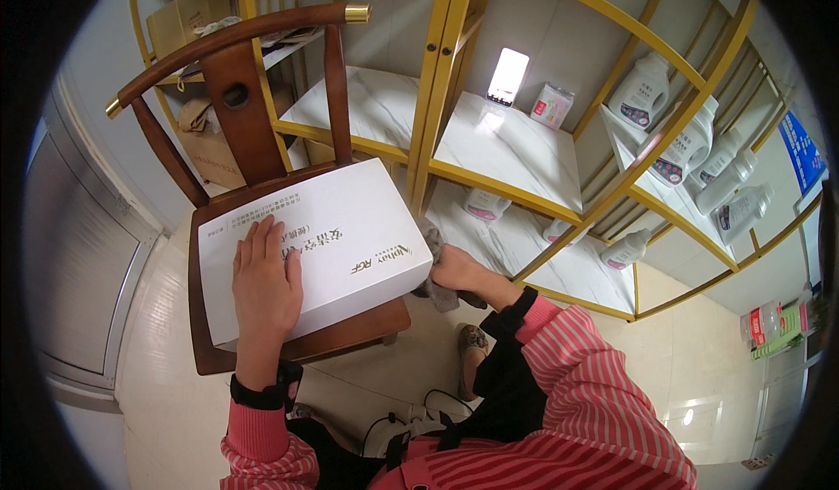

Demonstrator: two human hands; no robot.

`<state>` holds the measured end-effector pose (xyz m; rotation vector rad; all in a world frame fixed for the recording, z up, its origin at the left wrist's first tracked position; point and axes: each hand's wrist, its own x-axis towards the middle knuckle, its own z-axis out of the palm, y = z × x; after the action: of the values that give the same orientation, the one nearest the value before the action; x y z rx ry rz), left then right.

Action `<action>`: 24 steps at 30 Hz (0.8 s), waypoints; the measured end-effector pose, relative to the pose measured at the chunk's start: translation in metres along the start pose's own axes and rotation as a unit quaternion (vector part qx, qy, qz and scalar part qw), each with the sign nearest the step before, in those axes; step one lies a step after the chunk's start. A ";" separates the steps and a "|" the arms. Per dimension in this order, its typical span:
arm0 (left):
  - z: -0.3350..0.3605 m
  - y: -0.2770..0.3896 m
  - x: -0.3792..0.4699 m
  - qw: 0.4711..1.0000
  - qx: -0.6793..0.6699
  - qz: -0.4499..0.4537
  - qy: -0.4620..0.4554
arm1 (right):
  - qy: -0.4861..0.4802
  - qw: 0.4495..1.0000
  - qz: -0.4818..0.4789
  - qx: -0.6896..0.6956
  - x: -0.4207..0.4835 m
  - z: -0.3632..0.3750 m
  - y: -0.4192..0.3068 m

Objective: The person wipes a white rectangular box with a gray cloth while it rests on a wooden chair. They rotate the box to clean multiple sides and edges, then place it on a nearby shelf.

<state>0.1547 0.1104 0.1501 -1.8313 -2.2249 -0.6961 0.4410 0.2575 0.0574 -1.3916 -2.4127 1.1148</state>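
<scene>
A white cardboard box [347, 228] with printed writing lies flat on the seat of a dark wooden chair [383, 323]. My left hand [269, 280] rests palm down on the box's top, its fingers slightly spread. At the box's right end, my right hand [455, 268] grips a grey cloth [436, 293] and holds it against or close beside the side wall. Part of the cloth is hidden behind the hand and the box corner.
Beyond the chair stands a gold-framed shelf unit [426, 90] with marble-look boards. It bears a lit phone [508, 77], a small packet [552, 106] and several white jugs [642, 90]. A door [85, 254] is at left. Cables [393, 418] lie near my feet.
</scene>
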 end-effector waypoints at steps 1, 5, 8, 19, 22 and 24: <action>0.000 0.000 0.000 1.000 -0.001 0.000 -0.003 | -0.004 1.000 0.027 -0.016 -0.001 -0.002 -0.006; 0.001 0.000 0.000 1.000 -0.002 0.003 0.002 | 0.014 0.998 0.055 -0.015 0.007 -0.001 -0.016; 0.000 0.000 0.000 1.000 -0.008 0.004 0.003 | 0.028 0.996 0.077 -0.031 0.030 0.004 -0.005; 0.000 -0.002 0.000 1.000 -0.011 0.013 0.014 | 0.071 0.994 0.072 0.037 0.076 0.005 -0.005; 0.001 -0.002 0.000 1.000 -0.014 0.010 0.012 | 0.085 0.996 0.002 0.022 0.078 0.011 0.002; 0.001 -0.001 -0.001 1.000 -0.014 0.013 0.020 | 0.071 0.997 -0.019 0.001 0.074 0.013 0.006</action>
<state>0.1538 0.1095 0.1489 -1.8391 -2.1735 -0.7546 0.3976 0.3111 0.0277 -1.3688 -2.3281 0.9753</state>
